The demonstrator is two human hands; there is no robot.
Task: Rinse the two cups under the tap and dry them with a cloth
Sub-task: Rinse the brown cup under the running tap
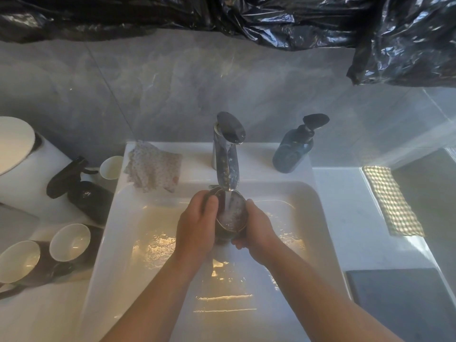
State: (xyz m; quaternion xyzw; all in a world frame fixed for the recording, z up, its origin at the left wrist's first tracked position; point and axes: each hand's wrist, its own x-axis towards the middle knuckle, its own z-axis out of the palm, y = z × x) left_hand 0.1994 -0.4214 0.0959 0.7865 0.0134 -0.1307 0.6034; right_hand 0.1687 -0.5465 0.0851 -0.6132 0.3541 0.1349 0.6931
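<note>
A dark cup [230,215] is held over the white sink [306,201], right under the chrome tap [227,156]. Water streams from the spout into the cup and foams inside. My left hand [197,225] grips the cup's left side, with the thumb on the rim. My right hand [256,228] wraps round its right side and underside. Two dark cups with pale insides [70,241] [19,261] lie on the counter at the left. A patterned cloth [153,166] lies crumpled on the sink's back left ledge.
A dark soap pump bottle [293,149] stands right of the tap. A black spray bottle [79,188] and a small pale cup [111,167] stand left of the sink. A checked cloth [392,201] lies on the right counter. Black plastic sheeting [271,18] hangs above.
</note>
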